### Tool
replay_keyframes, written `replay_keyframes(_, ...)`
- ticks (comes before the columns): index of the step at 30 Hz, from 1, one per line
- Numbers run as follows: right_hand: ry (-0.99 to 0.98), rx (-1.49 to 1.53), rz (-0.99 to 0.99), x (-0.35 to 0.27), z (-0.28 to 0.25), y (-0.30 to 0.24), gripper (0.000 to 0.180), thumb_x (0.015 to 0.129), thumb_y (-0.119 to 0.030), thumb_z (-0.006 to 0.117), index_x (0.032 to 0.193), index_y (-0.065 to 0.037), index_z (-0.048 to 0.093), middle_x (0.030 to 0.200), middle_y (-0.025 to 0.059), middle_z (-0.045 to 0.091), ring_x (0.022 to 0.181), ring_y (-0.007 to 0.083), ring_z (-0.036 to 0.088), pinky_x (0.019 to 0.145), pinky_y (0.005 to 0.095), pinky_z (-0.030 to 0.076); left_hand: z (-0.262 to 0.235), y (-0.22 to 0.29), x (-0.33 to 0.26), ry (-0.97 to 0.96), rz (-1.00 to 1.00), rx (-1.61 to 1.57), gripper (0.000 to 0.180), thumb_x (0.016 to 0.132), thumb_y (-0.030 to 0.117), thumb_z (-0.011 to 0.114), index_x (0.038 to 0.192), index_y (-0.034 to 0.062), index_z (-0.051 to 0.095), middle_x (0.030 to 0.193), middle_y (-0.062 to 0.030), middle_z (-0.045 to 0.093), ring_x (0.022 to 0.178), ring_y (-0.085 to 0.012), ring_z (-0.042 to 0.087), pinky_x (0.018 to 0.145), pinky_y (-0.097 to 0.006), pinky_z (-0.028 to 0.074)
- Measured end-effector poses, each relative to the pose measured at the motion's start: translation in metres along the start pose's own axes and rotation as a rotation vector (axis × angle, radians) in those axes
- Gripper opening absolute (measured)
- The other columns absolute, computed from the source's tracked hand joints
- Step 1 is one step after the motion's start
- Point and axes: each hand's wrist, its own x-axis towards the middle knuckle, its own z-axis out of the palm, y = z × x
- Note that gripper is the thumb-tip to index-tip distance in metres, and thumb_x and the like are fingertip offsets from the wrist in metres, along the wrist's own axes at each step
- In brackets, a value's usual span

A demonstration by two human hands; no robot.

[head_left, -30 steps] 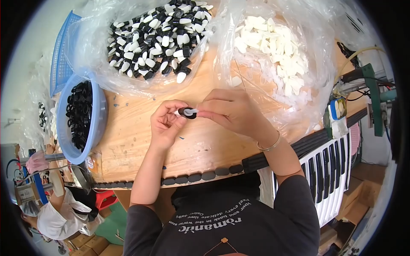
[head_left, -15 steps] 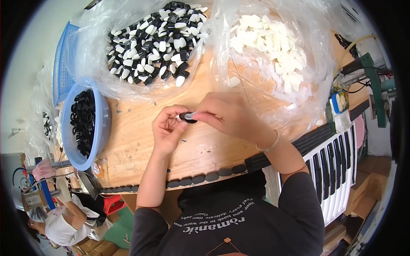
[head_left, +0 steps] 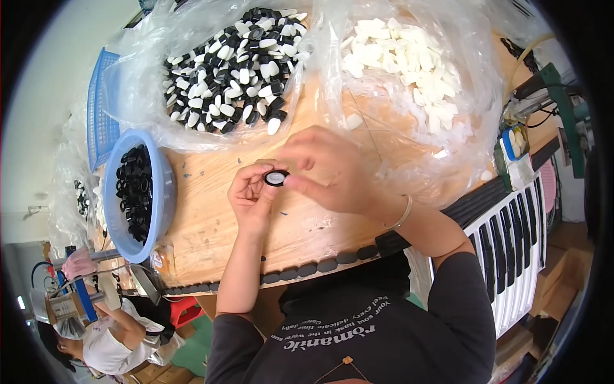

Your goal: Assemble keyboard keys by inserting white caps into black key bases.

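Note:
My left hand (head_left: 251,197) is closed on a small black oval ring-like piece (head_left: 276,178) with a pale, whitish centre, pinched between thumb and fingers above the wooden table (head_left: 211,211). Close to its right side is my right hand (head_left: 338,174), slightly smeared by motion. The right thumb and index finger are apart with nothing seen between them, the thumb tip near the piece's edge. Whether that thumb touches the piece I cannot tell.
Black-and-white pieces (head_left: 236,77) heap on clear plastic at the far left, and cream-white parts (head_left: 409,61) lie in plastic at far right. A blue basin (head_left: 167,192) of black rings stands left. Black-and-white strips (head_left: 505,256) lean lower right; another person (head_left: 121,333) sits lower left.
My right fingers have spread and drawn back from the piece they were pressing on. The piece has turned so its pale centre faces up. The whole view has shifted slightly.

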Motion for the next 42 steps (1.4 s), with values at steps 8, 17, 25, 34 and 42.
replay_keyframes(8, -0.286, 0.503, 0.637, -0.007, 0.000, 0.017, 0.025, 0.088, -0.002, 0.064, 0.111, 0.007, 0.061, 0.098, 0.0088, 0.067, 0.084, 0.0089, 0.063, 0.076, 0.0218, 0.051, -0.005, -0.002, 0.000, -0.074, 0.062, 0.214, 0.025, 0.081, 0.001, 0.069, 0.105, -0.0001, 0.062, 0.105, -0.0128, 0.060, 0.106, -0.0217, 0.052, 0.093, -0.033, 0.043)
replay_keyframes(17, -0.306, 0.537, 0.731, -0.007, 0.003, 0.015, 0.022, 0.085, 0.000, 0.065, 0.105, 0.006, 0.058, 0.096, 0.0079, 0.066, 0.088, 0.0096, 0.063, 0.078, 0.0233, 0.051, -0.010, 0.000, -0.001, -0.068, 0.052, 0.370, 0.026, 0.077, 0.001, 0.072, 0.102, -0.0017, 0.067, 0.096, -0.0115, 0.066, 0.103, -0.0209, 0.046, 0.091, -0.034, 0.041)
replay_keyframes(25, -0.360, 0.621, 0.718, 0.006, -0.018, 0.026, 0.018, 0.086, -0.006, 0.066, 0.102, 0.002, 0.060, 0.091, 0.0046, 0.066, 0.084, 0.0081, 0.062, 0.071, 0.0207, 0.049, -0.002, -0.008, 0.001, -0.002, 0.038, 0.278, 0.023, 0.080, 0.001, 0.070, 0.103, -0.0013, 0.066, 0.104, -0.0124, 0.062, 0.098, -0.0208, 0.054, 0.090, -0.032, 0.043)
replay_keyframes(34, -0.086, -1.129, 0.619, 0.013, -0.092, 0.080, 0.021, 0.072, -0.020, 0.073, 0.079, -0.001, 0.066, 0.078, 0.0195, 0.064, 0.076, 0.0333, 0.063, 0.069, 0.0393, 0.052, -0.014, -0.001, 0.006, 0.037, 0.010, -0.104, 0.027, 0.085, 0.008, 0.069, 0.109, 0.0014, 0.058, 0.106, -0.0145, 0.063, 0.101, -0.0209, 0.057, 0.090, -0.033, 0.043)
replay_keyframes(42, -0.050, -0.931, 0.676, 0.015, -0.099, 0.098, 0.017, 0.076, -0.018, 0.068, 0.080, -0.001, 0.069, 0.083, 0.0179, 0.065, 0.079, 0.0338, 0.062, 0.071, 0.0419, 0.051, -0.015, 0.006, 0.004, -0.100, 0.020, -0.177, 0.028, 0.084, 0.013, 0.070, 0.107, 0.0026, 0.059, 0.096, -0.0160, 0.065, 0.099, -0.0235, 0.055, 0.084, -0.033, 0.044)
